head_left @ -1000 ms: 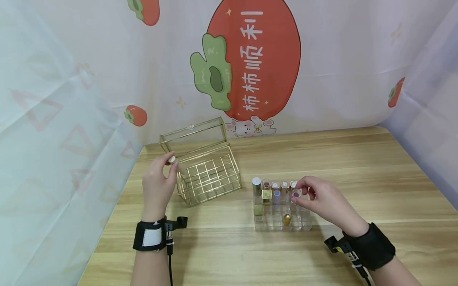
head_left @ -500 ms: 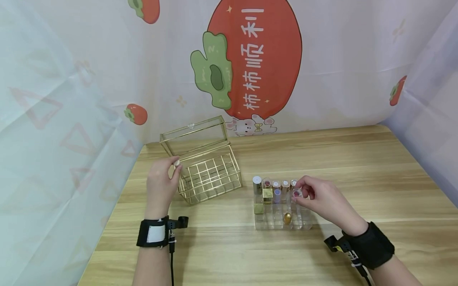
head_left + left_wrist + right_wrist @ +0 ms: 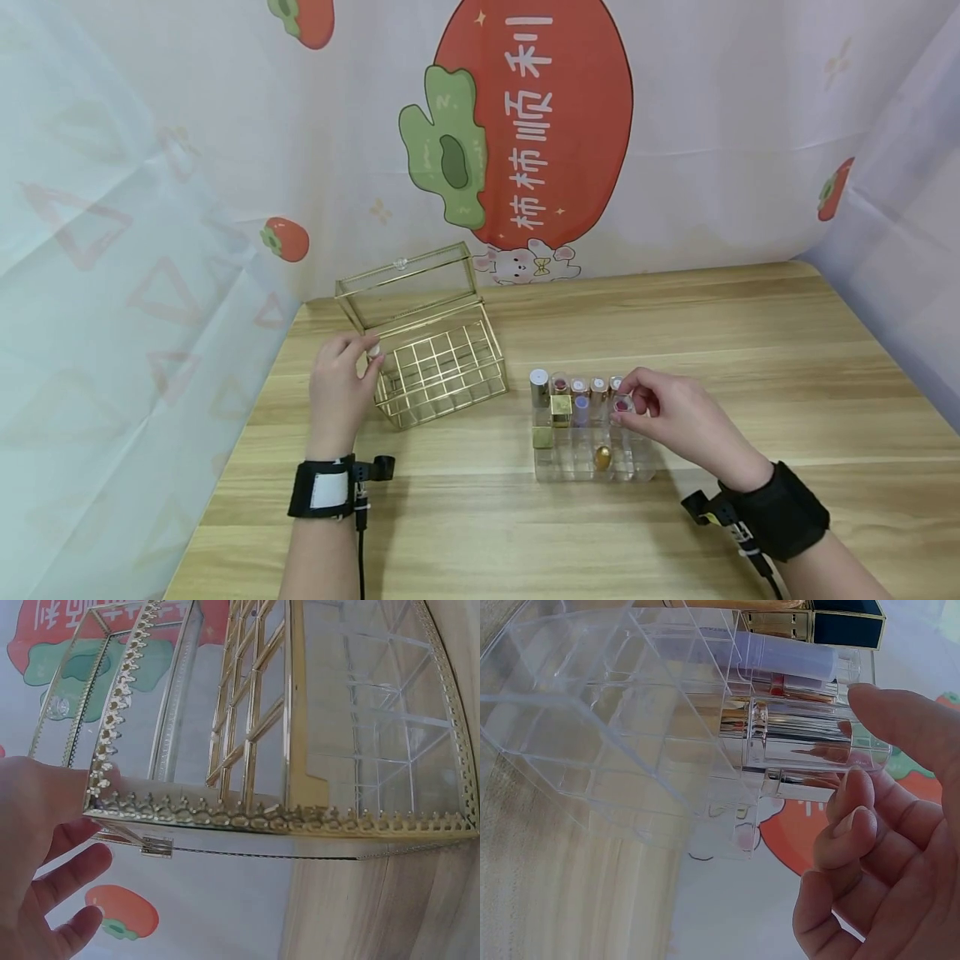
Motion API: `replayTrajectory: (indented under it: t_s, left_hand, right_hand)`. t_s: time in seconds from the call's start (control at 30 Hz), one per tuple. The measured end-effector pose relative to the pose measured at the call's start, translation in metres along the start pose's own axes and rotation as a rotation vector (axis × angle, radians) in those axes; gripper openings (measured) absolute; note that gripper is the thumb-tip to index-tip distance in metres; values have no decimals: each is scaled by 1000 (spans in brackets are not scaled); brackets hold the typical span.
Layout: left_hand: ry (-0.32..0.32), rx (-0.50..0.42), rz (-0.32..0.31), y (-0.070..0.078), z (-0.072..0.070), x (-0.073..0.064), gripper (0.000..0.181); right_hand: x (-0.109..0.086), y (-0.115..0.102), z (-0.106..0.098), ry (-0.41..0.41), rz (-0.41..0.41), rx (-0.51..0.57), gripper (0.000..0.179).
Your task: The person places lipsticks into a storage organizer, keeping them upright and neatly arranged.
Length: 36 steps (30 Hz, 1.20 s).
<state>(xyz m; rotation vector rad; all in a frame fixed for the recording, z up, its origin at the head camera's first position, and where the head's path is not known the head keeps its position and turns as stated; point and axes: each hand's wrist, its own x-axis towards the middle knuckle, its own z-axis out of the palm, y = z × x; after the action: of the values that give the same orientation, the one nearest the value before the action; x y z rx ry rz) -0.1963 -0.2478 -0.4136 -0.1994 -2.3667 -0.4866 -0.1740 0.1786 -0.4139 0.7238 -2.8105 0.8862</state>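
At the left end of the gold-framed glass box (image 3: 442, 367), my left hand (image 3: 342, 392) pinches a lipstick by its pale end (image 3: 375, 351). Most of that lipstick is hidden, and the left wrist view shows only the hand (image 3: 37, 862) behind the box's ornate gold rim (image 3: 255, 817). My right hand (image 3: 682, 417) pinches the clear-capped top of a silver lipstick (image 3: 802, 739) between thumb and fingers. This lipstick stands in a slot of the clear lipstick organizer (image 3: 592, 475), where several other lipsticks also stand.
The box's glass lid (image 3: 408, 287) stands raised at the back, and a gold grid (image 3: 442, 362) divides the inside. A purple tube (image 3: 581, 408), a gold square cap (image 3: 561, 408) and a gold oval top (image 3: 603, 457) sit in the organizer. A printed curtain (image 3: 712, 167) hangs behind the table.
My left hand has moved right and slightly toward me, bringing its lipstick to the box's left end. The right hand has stayed almost still at the organizer.
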Motion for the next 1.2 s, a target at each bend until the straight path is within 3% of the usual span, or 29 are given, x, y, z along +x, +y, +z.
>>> replayTrajectory:
  t_s: [0.6,1.2]
  left_hand:
    - [-51,67,-43,-3,4,-1,23]
    - [-13,27,-8,0,1,-2,16]
  right_hand:
    - [0,-1,0,27,-25,-12,18]
    - [-3,-3,-1,45,-37,-36,18]
